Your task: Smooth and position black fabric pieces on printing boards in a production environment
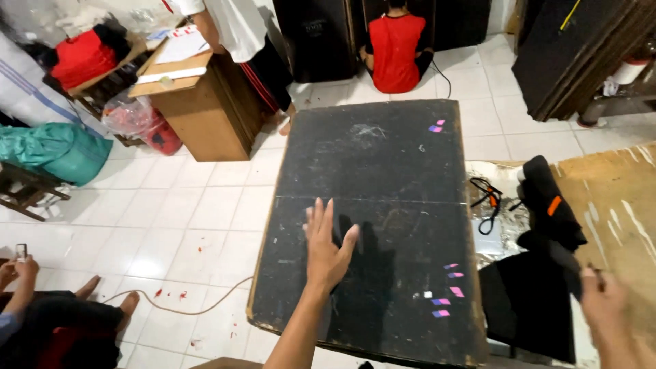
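Left hand (326, 247) flat on black board (372, 225), fingers spread, palm down, near board's middle, a bit toward near-left edge. Holding nothing. Right hand (605, 301) off board's right edge, blurred, partly cut by frame; cannot tell grip or whether anything held.

Black board lying flat over white tiled floor (198, 212), scuffed, faint seam across its width, small pink and purple stickers (447, 294) by near-right corner, two more by far-right corner.

Right of board: black cloth with orange tab (550, 205), black-orange tool (486, 198) on crinkled foil, brown sheet (622, 198) beyond.

Beyond board's far edge: person in red shirt (396, 51) seated facing dark cabinet. Far-left of board: wooden desk (201, 102), red bag beside it. Left of board's near corner: thin cable (191, 309) on floor, another person's legs (61, 321) and hand holding phone.
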